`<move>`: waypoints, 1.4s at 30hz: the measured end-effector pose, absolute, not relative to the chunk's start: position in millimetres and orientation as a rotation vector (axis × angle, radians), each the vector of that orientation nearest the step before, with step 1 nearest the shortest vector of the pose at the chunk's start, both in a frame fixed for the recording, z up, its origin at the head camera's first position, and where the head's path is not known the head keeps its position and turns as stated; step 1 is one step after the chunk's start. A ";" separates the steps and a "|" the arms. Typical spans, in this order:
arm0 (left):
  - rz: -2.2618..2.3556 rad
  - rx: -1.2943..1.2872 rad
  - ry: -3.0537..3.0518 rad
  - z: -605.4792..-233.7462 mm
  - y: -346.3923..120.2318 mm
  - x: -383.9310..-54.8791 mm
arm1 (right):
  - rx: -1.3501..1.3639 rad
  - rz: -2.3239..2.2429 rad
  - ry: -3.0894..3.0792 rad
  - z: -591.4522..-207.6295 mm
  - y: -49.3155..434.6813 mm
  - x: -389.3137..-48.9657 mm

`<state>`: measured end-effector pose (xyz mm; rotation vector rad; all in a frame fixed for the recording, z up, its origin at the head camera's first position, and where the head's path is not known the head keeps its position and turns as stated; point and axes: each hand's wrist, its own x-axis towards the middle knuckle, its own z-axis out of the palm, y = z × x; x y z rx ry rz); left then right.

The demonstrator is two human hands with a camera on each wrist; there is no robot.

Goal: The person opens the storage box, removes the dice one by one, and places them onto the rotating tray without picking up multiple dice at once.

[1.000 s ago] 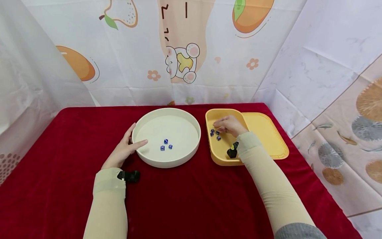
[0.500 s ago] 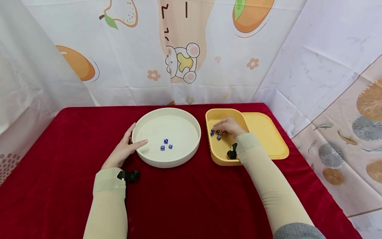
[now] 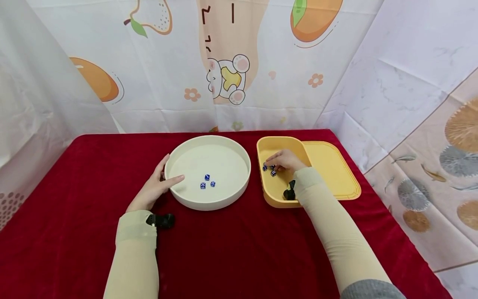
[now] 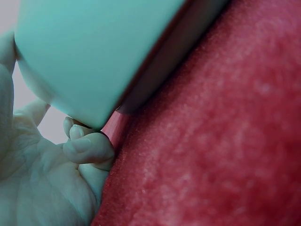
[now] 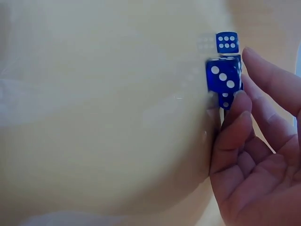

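Observation:
In the head view a round white tray holds three blue dice with white pips. My left hand grips its left side, thumb over the rim; in the left wrist view its fingers curl at the tray's lower edge. My right hand reaches down inside a yellow rectangular container with several blue dice in it. In the right wrist view its fingertips are right beside the stacked-looking dice, while the other fingers are bent. The hand partly covers the dice in the head view.
A flat yellow lid lies against the container's right side. Dark red cloth covers the table. Behind it hangs a white printed curtain, with another curtain along the right.
My right hand has lowered slightly toward the dice in the yellow container, its fingertips now covering one at the far left. The left hand and the tray have stayed put.

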<state>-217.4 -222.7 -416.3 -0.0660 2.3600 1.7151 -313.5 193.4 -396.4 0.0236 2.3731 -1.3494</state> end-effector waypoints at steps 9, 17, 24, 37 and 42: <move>1.695 -0.076 2.365 -416.5 -223.2 -217.6 | -0.003 -1.284 2.383 -396.4 193.6 -313.8; 1.704 -0.062 2.366 -417.3 -222.8 -218.2 | -0.016 -1.254 2.393 -398.3 194.7 -314.1; 1.714 -0.050 2.367 -418.4 -223.0 -218.6 | -0.002 -1.265 2.390 -398.4 193.1 -314.6; 1.722 -0.050 2.360 -419.2 -224.3 -219.0 | -0.041 -1.221 2.392 -397.3 192.8 -314.1; 1.722 -0.052 2.360 -418.2 -223.7 -218.9 | -0.066 -1.203 2.412 -397.3 192.8 -313.7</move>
